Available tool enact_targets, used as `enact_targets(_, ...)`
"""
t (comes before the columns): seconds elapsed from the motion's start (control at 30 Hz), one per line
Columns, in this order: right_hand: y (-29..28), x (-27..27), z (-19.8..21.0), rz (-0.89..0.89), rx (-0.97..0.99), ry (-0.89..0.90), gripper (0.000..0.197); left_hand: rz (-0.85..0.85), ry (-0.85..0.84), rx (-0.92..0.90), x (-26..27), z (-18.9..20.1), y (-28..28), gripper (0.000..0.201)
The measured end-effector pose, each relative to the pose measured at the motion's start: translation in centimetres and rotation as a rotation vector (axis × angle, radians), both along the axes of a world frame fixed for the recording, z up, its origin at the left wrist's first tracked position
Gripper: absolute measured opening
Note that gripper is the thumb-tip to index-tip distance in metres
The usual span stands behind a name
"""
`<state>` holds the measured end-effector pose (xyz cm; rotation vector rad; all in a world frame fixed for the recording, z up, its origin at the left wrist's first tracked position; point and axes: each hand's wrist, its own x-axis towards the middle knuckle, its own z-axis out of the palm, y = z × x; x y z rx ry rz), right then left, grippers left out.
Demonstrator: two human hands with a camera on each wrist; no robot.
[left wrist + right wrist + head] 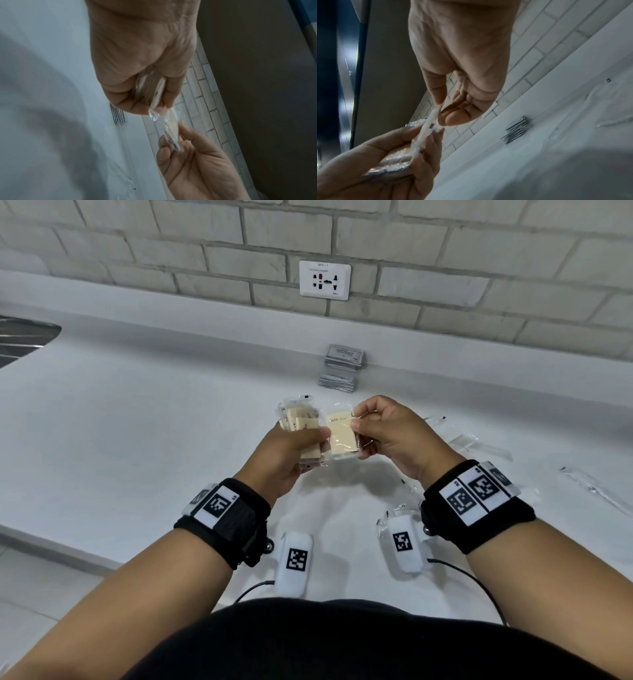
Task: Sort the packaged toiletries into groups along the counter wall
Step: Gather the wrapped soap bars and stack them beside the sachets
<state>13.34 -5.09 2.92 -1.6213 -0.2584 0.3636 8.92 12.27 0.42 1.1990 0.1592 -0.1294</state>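
Above the white counter [137,422], my left hand [308,440] grips a bundle of clear-wrapped beige packets [301,419]. My right hand [359,419] pinches the right edge of a cream packet [342,438] between thumb and forefinger. The packet's left edge meets the bundle under my left thumb. In the left wrist view the bundle [150,88] sits in the curled fingers and the cream packet [169,128] stretches to the right hand [188,155]. In the right wrist view the packet [429,125] runs edge-on into the bundle [395,159]. A stack of grey sachets [342,368] lies by the wall.
Clear-wrapped items [479,443] lie scattered on the counter to the right, one more [596,491] near the right edge. A wall socket [324,279] sits in the brick wall [479,268]. A dark sink [24,337] is at far left. The counter's front edge runs at lower left.
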Motion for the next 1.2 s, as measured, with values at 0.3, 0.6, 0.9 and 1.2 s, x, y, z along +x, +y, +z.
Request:
enact_targets(0.3, 0.6, 0.8, 0.3, 0.019, -0.100, -0.028, 0.018, 0.007, -0.016, -0.044, 0.1, -0.2, 0.2, 0.017)
enact_targets(0.6, 2.4, 0.8, -3.3, 0.140, -0.949, -0.040, 0.015, 0.106, 0.137, -0.293, -0.3, -1.0, 3.4, 0.016)
enact_targets(0.9, 4.8, 0.6, 1.4, 0.039, -0.149, 0.054, 0.010, 0.172, 0.036, -0.131, -1.0, -0.4, 3.0, 0.013)
enact_targets(1.2, 3.6, 0.2, 1.3, -0.150, -0.057, -0.302, 0.022, 0.151, 0.069, -0.195, -1.0, 0.3, 2.9, 0.010)
